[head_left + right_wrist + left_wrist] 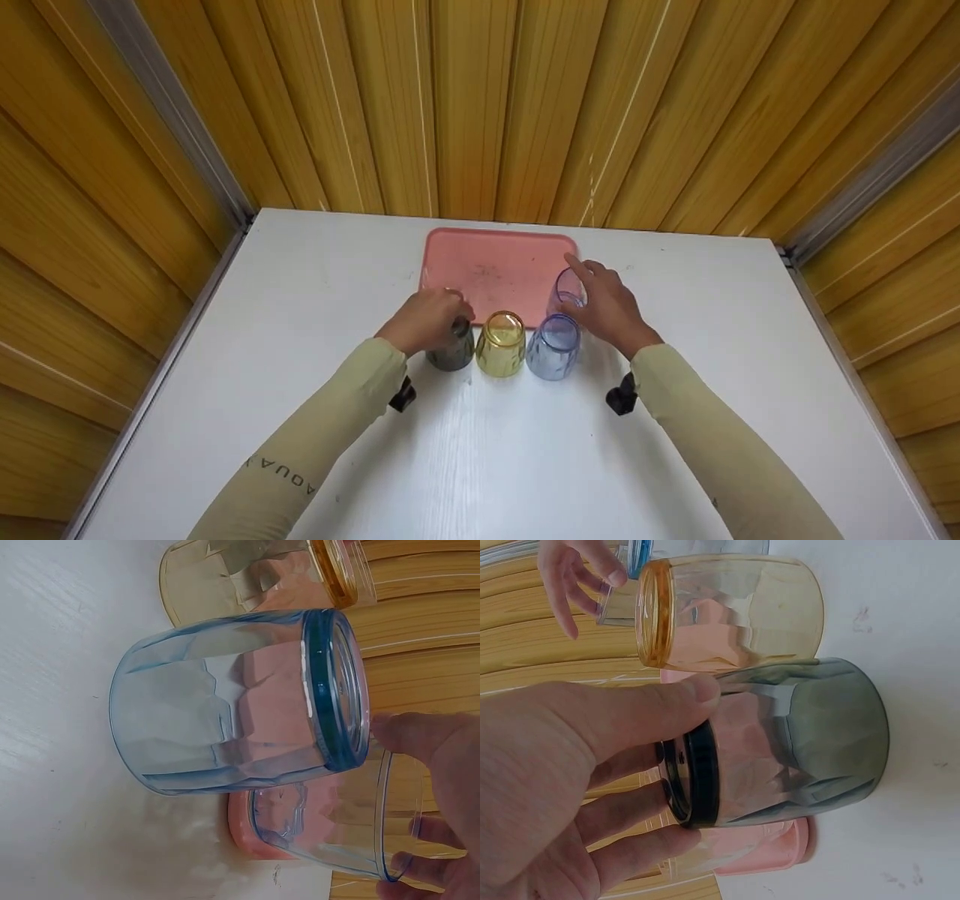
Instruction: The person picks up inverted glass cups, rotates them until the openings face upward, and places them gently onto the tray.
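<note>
Three upside-down glasses stand in a row: a dark grey glass (450, 352), a yellow glass (501, 352) and a blue glass (553, 356). My left hand (427, 319) grips the grey glass near its raised base; in the left wrist view, the thumb lies on one side and the fingers (634, 814) reach behind. Behind the blue glass, a clear glass with a bluish rim (341, 829) stands mouth up on the pink tray (487, 262). My right hand (611, 307) holds it near the rim, between thumb and fingers. Another clear glass (735, 847) shows partly behind the grey one.
The white table (465, 457) extends around the tray and glasses. Wood-patterned panels (480, 112) rise behind the table and at both sides. A black wrist device (403, 394) sits at the left cuff, another (621, 395) at the right.
</note>
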`<state>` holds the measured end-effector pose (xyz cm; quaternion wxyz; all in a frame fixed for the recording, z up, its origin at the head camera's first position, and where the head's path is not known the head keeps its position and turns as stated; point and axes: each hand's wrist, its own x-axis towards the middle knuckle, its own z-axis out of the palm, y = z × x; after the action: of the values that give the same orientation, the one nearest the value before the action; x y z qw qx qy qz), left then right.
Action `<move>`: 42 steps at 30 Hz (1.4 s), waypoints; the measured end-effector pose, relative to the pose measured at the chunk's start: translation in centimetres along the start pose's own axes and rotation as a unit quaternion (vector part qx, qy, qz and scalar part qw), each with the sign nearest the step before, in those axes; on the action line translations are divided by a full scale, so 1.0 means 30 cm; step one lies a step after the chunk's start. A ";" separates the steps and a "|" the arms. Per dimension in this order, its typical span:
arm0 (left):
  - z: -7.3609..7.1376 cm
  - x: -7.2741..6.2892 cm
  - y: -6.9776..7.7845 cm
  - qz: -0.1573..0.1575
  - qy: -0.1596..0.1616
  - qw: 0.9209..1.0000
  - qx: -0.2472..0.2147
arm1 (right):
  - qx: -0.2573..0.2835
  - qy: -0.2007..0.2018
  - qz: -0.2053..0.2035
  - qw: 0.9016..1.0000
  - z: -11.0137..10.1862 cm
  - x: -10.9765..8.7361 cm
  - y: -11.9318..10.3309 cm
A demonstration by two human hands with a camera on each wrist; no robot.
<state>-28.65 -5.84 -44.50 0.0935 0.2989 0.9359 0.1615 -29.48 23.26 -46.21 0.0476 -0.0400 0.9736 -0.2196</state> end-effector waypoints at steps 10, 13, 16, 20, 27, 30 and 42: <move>0.001 -0.002 -0.003 -0.009 -0.007 1.000 0.000 | 0.005 -0.001 0.005 1.000 0.017 0.012 0.004; 0.000 -0.002 -0.001 -0.010 -0.007 1.000 0.000 | 0.001 0.001 0.001 1.000 0.019 0.015 0.008; 0.000 -0.003 -0.001 -0.008 -0.004 1.000 0.001 | -0.004 0.002 -0.003 1.000 0.022 0.018 0.007; -0.001 -0.004 -0.001 -0.007 -0.003 1.000 0.003 | -0.006 0.000 -0.004 1.000 0.025 0.024 0.005; 0.002 -0.002 -0.006 0.006 0.003 1.000 0.016 | -0.012 -0.011 -0.013 1.000 0.027 0.039 0.018; 0.001 0.002 -0.003 0.006 -0.001 1.000 0.012 | -0.007 -0.020 0.000 1.000 0.029 0.043 0.024; -0.001 -0.002 -0.007 0.004 -0.003 1.000 0.013 | -0.009 0.021 -0.032 0.999 0.023 0.020 0.005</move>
<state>-28.73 -6.04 -44.54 0.0913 0.3046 0.9363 0.1489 -30.02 23.03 -46.94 0.0200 -0.0669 0.9746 -0.2126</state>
